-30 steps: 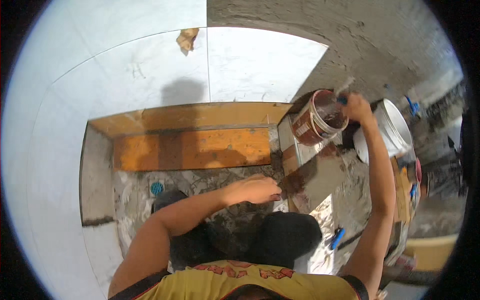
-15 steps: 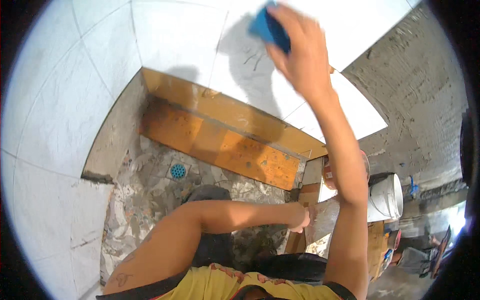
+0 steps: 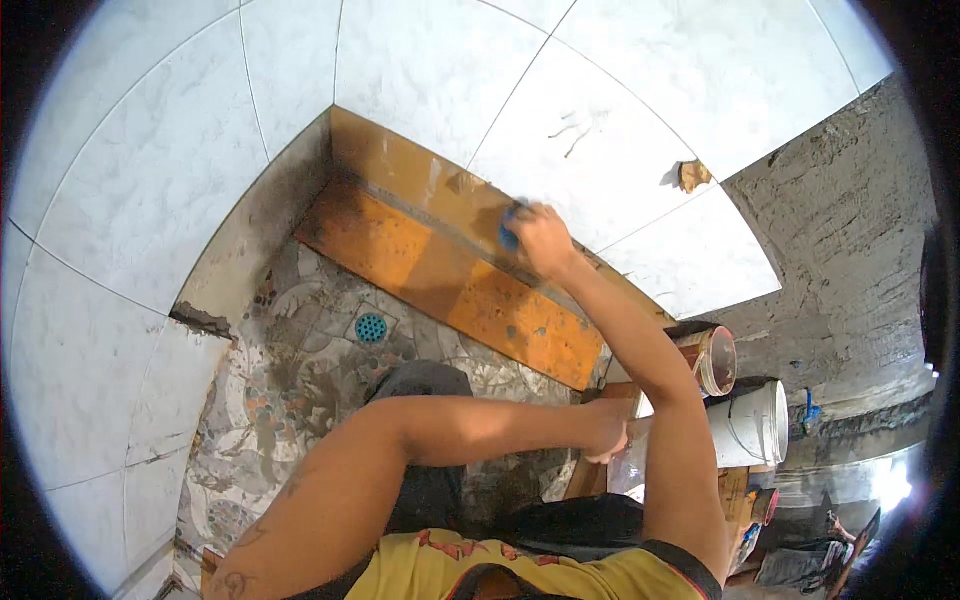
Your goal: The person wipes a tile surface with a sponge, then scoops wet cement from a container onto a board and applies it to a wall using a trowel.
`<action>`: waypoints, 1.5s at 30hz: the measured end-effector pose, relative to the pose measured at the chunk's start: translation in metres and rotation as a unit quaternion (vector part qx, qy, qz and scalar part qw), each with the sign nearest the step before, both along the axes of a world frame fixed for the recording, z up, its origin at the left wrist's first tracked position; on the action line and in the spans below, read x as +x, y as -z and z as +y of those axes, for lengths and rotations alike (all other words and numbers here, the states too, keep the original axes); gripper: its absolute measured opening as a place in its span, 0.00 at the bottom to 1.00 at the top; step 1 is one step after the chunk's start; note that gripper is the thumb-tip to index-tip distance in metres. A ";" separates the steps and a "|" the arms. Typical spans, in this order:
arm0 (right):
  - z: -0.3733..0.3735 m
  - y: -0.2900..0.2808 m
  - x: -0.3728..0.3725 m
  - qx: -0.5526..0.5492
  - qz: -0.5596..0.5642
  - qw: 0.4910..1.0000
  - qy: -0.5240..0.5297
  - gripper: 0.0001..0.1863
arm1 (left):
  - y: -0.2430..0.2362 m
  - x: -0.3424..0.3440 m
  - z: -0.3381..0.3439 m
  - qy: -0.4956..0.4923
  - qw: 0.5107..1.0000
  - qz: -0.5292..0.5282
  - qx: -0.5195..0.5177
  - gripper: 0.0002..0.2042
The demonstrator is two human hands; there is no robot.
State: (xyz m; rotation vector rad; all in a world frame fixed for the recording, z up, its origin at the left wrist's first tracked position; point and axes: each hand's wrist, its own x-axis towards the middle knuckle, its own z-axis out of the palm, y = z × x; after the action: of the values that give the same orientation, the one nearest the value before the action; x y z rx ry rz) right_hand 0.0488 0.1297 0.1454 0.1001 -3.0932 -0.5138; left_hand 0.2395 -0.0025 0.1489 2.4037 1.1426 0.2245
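My right hand [image 3: 543, 240] grips a blue sponge [image 3: 510, 229] against the lower edge of the white tiled wall [image 3: 570, 160], over the yellowish vertical board [image 3: 395, 165]. An orange board [image 3: 365, 238] lies below it along the wall's foot. Far to the lower right, my left hand [image 3: 606, 433] has curled fingers, beside or resting on a ledge at the edge of the floor; what is in them, if anything, I cannot make out. Small dark smudges mark the tile above the sponge, and a brown patch [image 3: 693, 175] sits near a tile corner.
A reddish bucket [image 3: 700, 355] and a white bucket [image 3: 745, 425] stand at the right, beside rough grey render [image 3: 810, 250] with a blue fitting [image 3: 810, 408]. A blue round drain [image 3: 370, 326] sits in the broken-tile floor [image 3: 300, 370]. White tiles [image 3: 100, 300] cover the left wall.
My right hand left the reddish bucket, rose across the upper tiles with the blue sponge, then dropped to their lower edge. The view has turned; my left forearm stays low.
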 end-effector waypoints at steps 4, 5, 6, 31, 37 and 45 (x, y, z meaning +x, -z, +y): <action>0.003 -0.099 0.014 -0.090 0.226 0.967 -0.072 0.22 | 0.000 0.001 -0.006 0.048 0.997 -0.052 0.000 0.18; 0.008 -0.131 0.006 -0.070 0.314 0.939 -0.117 0.21 | 0.003 0.003 -0.006 0.034 0.999 -0.038 -0.005 0.18; 0.014 -0.156 -0.005 -0.021 0.378 0.916 -0.132 0.20 | 0.004 0.009 -0.007 0.019 0.999 -0.012 -0.023 0.18; 0.023 -0.141 -0.050 -0.136 0.455 0.875 -0.100 0.15 | 0.020 0.027 0.007 0.085 0.996 -0.028 -0.001 0.20; 0.014 0.033 0.032 -0.204 0.068 0.977 -0.017 0.15 | 0.042 0.026 0.007 0.028 0.999 -0.010 0.015 0.17; 0.000 -0.050 0.143 -0.816 0.365 0.407 0.189 0.17 | 0.082 0.041 -0.028 0.149 0.978 -0.097 0.106 0.08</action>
State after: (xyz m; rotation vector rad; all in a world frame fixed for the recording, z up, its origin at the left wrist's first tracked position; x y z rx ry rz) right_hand 0.1917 0.1295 0.1952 -0.6070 -1.3963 1.8741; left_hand 0.2803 -0.0306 0.0670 2.6313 0.6896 0.4911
